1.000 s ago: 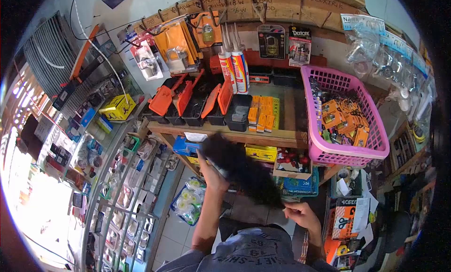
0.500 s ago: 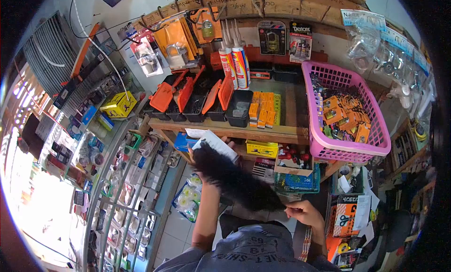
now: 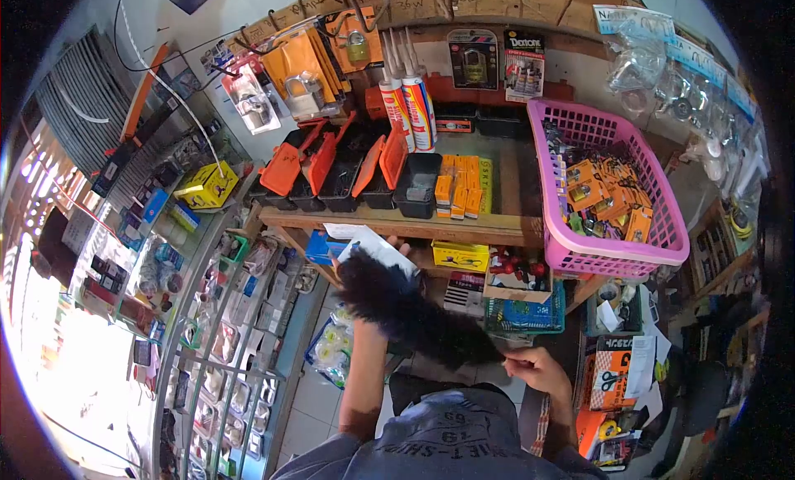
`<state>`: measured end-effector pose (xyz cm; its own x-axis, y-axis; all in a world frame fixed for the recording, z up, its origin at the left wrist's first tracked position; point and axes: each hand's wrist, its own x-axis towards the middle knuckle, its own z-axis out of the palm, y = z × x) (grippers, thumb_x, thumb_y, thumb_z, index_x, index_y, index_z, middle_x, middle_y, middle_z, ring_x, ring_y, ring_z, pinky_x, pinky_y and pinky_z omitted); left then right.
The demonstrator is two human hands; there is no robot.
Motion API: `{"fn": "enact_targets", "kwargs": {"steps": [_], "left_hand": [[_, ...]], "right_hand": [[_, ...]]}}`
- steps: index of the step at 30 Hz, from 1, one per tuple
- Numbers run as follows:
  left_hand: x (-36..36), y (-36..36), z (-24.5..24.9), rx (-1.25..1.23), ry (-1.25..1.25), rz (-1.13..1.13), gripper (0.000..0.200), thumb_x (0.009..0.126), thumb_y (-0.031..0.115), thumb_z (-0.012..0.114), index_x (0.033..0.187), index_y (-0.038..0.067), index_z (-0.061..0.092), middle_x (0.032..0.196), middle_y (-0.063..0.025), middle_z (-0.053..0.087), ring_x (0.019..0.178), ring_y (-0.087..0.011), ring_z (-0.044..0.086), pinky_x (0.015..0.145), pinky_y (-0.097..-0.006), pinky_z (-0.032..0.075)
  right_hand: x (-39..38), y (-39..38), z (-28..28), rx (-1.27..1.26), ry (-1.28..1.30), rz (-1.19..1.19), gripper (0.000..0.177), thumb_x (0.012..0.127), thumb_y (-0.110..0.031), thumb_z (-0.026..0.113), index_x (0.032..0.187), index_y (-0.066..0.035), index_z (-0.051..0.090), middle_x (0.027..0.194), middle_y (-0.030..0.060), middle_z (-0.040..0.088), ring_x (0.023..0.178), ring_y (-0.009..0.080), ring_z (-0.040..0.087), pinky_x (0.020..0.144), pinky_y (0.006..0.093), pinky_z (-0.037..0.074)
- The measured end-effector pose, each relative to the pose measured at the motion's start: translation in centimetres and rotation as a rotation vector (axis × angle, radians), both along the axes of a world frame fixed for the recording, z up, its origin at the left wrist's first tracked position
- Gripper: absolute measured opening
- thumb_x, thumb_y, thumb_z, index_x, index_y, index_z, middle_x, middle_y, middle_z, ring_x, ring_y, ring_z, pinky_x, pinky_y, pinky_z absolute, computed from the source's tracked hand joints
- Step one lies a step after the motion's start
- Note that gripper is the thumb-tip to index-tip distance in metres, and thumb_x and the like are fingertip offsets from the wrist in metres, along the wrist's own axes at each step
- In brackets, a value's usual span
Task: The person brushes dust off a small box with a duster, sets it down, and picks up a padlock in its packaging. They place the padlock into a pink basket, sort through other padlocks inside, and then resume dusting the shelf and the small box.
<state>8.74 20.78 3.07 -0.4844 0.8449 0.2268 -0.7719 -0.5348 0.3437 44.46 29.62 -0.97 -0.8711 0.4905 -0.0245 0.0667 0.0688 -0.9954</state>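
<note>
Nearest the body, the right hand [image 3: 534, 371] has its grip closed on the handle end of one black fluffy feather duster [image 3: 414, 310], which slants up and left between the two hands. Its plumes hide most of the left hand [image 3: 399, 248]; the fingertips that show pinch one white paper sheet [image 3: 377, 250] at the front edge of the wooden bench [image 3: 464, 227]. Further back on the bench stand black plastic bins [image 3: 418, 190], four with orange lids raised, beside one pink plastic basket [image 3: 617, 260] of orange packets. Three upright sealant tubes [image 3: 418, 115] stand farthest back.
</note>
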Motion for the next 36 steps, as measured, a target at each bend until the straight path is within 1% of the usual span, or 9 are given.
{"fn": "enact_targets", "kwargs": {"steps": [5, 8, 10, 15, 18, 20, 21, 25, 36], "left_hand": [[3.4, 0.6, 5.0, -0.179, -0.073, 0.247, 0.068, 0.097, 0.059, 0.03, 0.135, 0.006, 0.047, 0.131, -0.018, 0.054, 0.119, -0.0373, 0.052, 0.108, -0.0508, 0.036], [3.3, 0.8, 4.0, 0.203, 0.054, 0.034, 0.067, 0.097, 0.06, 0.031, 0.137, 0.007, 0.046, 0.133, -0.013, 0.055, 0.12, -0.0318, 0.054, 0.107, -0.0464, 0.039], [3.7, 0.5, 5.0, -0.231, -0.076, 0.237, 0.067, 0.097, 0.06, 0.031, 0.137, 0.007, 0.046, 0.131, -0.0122, 0.056, 0.118, -0.0319, 0.055, 0.105, -0.0464, 0.041], [3.1, 0.5, 2.8, 0.046, 0.076, 0.025, 0.067, 0.097, 0.058, 0.03, 0.138, 0.008, 0.044, 0.136, -0.0174, 0.051, 0.12, -0.0363, 0.053, 0.108, -0.0486, 0.037], [3.8, 0.7, 4.4, -0.198, -0.14, 0.17, 0.067, 0.097, 0.058, 0.031, 0.142, 0.009, 0.041, 0.139, -0.018, 0.048, 0.121, -0.0395, 0.05, 0.105, -0.0536, 0.038], [2.6, 0.6, 1.8, 0.056, 0.163, -0.047, 0.067, 0.097, 0.058, 0.03, 0.141, 0.008, 0.042, 0.139, -0.0149, 0.05, 0.122, -0.0357, 0.051, 0.104, -0.0497, 0.04], [2.4, 0.7, 1.0, -0.213, 0.185, 0.092, 0.066, 0.098, 0.057, 0.03, 0.139, 0.008, 0.044, 0.137, -0.0145, 0.051, 0.123, -0.0333, 0.051, 0.103, -0.0472, 0.043], [3.7, 0.8, 3.9, -0.251, -0.054, 0.248, 0.058, 0.098, 0.053, 0.035, 0.132, 0.009, 0.052, 0.126, -0.0125, 0.06, 0.115, -0.032, 0.057, 0.099, -0.0467, 0.046], [2.8, 1.4, 0.7, 0.02, 0.009, -0.071, 0.064, 0.096, 0.055, 0.031, 0.141, 0.01, 0.043, 0.139, -0.0154, 0.05, 0.123, -0.0447, 0.048, 0.106, -0.0528, 0.038]], "right_hand": [[-1.2, -0.3, 0.1, -0.036, 0.083, -0.082, 0.036, 0.088, 0.006, 0.059, 0.123, 0.001, 0.062, 0.081, 0.0052, 0.064, 0.073, 0.0078, 0.058, 0.067, 0.0227, 0.048], [-1.4, 0.2, -0.3, -0.003, 0.018, -0.045, 0.036, 0.088, 0.004, 0.061, 0.124, 0.001, 0.061, 0.081, 0.0043, 0.063, 0.071, 0.0082, 0.058, 0.066, 0.023, 0.048], [-1.6, 0.3, -0.4, 0.021, 0.135, -0.152, 0.035, 0.089, 0.0, 0.064, 0.124, -0.001, 0.062, 0.086, 0.0027, 0.065, 0.073, 0.0074, 0.057, 0.067, 0.0235, 0.049], [-1.7, 0.1, 0.6, 0.076, 0.054, -0.087, 0.034, 0.089, 0.0, 0.063, 0.124, -0.002, 0.062, 0.083, 0.0014, 0.064, 0.072, 0.007, 0.056, 0.066, 0.023, 0.049], [-1.3, 0.4, -0.2, 0.052, 0.108, -0.071, 0.035, 0.089, 0.003, 0.062, 0.124, -0.001, 0.062, 0.081, 0.0017, 0.063, 0.072, 0.0076, 0.057, 0.066, 0.0236, 0.048], [-1.2, 0.4, 0.3, 0.064, 0.101, 0.031, 0.036, 0.088, 0.006, 0.06, 0.124, 0.0, 0.061, 0.08, 0.0023, 0.063, 0.072, 0.0083, 0.057, 0.067, 0.0243, 0.048], [-1.4, 0.1, 1.1, 0.029, 0.058, -0.018, 0.037, 0.088, 0.006, 0.061, 0.125, -0.001, 0.061, 0.081, 0.0023, 0.063, 0.072, 0.0083, 0.057, 0.068, 0.024, 0.049], [-1.2, 0.5, -0.5, 0.018, 0.127, -0.069, 0.034, 0.091, -0.005, 0.065, 0.124, -0.001, 0.062, 0.085, 0.0018, 0.065, 0.075, 0.005, 0.055, 0.067, 0.0217, 0.048], [-0.4, 1.0, 0.4, 0.163, 0.077, 0.006, 0.038, 0.091, -0.01, 0.066, 0.128, -0.003, 0.06, 0.089, 0.0026, 0.069, 0.079, 0.006, 0.06, 0.07, 0.0224, 0.05]]}}
